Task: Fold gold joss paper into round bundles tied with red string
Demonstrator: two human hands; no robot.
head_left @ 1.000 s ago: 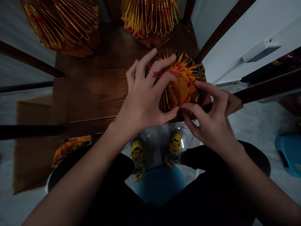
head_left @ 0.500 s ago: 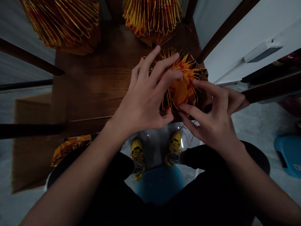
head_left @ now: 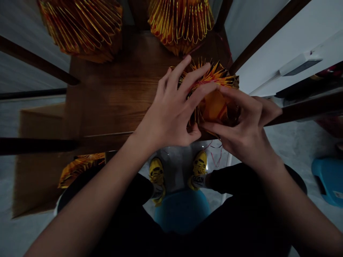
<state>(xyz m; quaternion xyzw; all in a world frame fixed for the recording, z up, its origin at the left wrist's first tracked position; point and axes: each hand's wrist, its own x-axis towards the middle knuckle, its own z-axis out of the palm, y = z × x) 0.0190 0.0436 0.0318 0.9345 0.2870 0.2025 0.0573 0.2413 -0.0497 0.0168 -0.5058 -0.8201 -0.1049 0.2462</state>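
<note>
A pleated orange paper ornament point(head_left: 214, 103) with gold edges lies at the right end of the wooden surface, its folds fanned round a plain orange middle. My left hand point(head_left: 174, 103) curves round its left side, fingers spread over the folds and thumb at the near edge. At the right side, my right hand point(head_left: 243, 121) grips the folds with bent fingers. Its index fingertip meets my left index fingertip above the orange middle. My hands hide part of the ornament.
Two larger pleated paper pieces, one at left point(head_left: 85, 32) and one at centre point(head_left: 182, 25), stand at the back of the wooden surface point(head_left: 115, 96). Below are a cardboard box point(head_left: 37, 171), a blue stool point(head_left: 182, 210) and thin red string point(head_left: 215, 157).
My right index finger has moved in to meet my left one over the ornament. The orange middle shows wider between my hands. The whole view has shifted slightly.
</note>
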